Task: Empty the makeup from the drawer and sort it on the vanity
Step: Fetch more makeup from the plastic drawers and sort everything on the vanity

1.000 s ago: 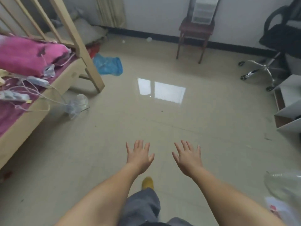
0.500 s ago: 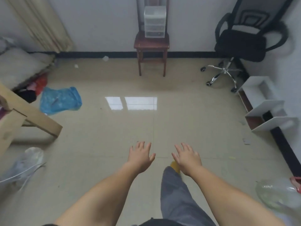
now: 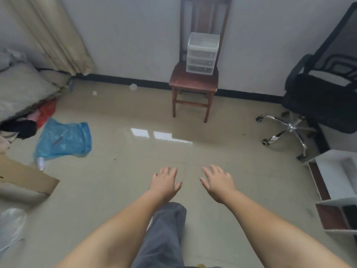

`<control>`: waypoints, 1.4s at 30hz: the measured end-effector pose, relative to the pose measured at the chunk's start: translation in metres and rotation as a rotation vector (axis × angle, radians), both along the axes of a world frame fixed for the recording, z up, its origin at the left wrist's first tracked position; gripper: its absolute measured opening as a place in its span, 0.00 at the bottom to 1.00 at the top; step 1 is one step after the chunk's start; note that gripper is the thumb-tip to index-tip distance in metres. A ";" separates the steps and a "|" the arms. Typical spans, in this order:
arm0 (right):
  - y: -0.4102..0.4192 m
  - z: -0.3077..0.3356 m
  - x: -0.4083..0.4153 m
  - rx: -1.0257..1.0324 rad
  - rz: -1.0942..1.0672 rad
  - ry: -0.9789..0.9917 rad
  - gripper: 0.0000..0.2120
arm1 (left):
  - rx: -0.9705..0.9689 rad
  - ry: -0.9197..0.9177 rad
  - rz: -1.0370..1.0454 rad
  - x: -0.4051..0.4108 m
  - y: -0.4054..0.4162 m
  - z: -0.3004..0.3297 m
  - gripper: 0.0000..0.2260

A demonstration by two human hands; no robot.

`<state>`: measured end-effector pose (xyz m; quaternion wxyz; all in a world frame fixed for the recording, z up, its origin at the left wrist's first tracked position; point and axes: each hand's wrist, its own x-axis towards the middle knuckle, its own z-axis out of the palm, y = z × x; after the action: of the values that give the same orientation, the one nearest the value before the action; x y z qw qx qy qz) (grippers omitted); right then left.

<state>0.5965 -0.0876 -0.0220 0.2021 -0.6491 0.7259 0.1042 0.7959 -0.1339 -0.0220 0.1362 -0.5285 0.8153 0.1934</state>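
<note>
Standing in the middle of the room, the person holds both arms out in front, palms down, above the beige tiled floor (image 3: 119,190). The left hand (image 3: 165,183) has its fingers straight and a little spread, and it holds nothing. The right hand (image 3: 217,182) is the same: fingers loose and apart, nothing in them. The two hands are near each other but not touching. Under them one leg in grey trousers (image 3: 164,235) is forward.

The task's thing, a small clear plastic drawer unit (image 3: 202,53) with three drawers, stands on the seat of a dark wooden chair (image 3: 193,82) against the white wall, well apart from the hands. All three drawers are closed. I cannot tell what is inside them.

At the right is a black office chair (image 3: 320,97) on a chrome wheeled base, and nearer, a white open shelf unit (image 3: 336,186) beside the wall. At the left a blue plastic bag (image 3: 63,140) lies on the floor, with a flat piece of cardboard (image 3: 27,178) close to it. Behind the bag are grey bedding (image 3: 21,88), some red and black clothes, and a beige curtain (image 3: 58,35) hanging in the corner.
</note>
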 end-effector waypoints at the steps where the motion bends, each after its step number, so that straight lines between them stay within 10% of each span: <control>1: -0.032 -0.003 -0.003 -0.011 0.000 0.001 0.25 | -0.005 -0.007 -0.008 -0.003 -0.032 -0.002 0.25; 29: -0.660 -0.015 -0.244 0.123 -0.276 -0.073 0.24 | -0.047 0.042 -0.105 -0.248 -0.710 -0.001 0.26; 35: -0.773 -0.056 -0.260 0.175 -0.485 -0.354 0.23 | -0.080 0.074 -0.150 -0.291 -0.826 -0.022 0.26; 42: -0.890 -0.121 -0.258 0.152 -1.209 -0.984 0.21 | -0.156 0.077 -0.375 -0.317 -0.916 -0.069 0.32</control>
<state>0.3390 -0.9781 -0.1427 0.5662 -0.0970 0.7713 -0.2739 0.4793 -1.0500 -0.0915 0.0971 -0.3685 0.9166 0.1211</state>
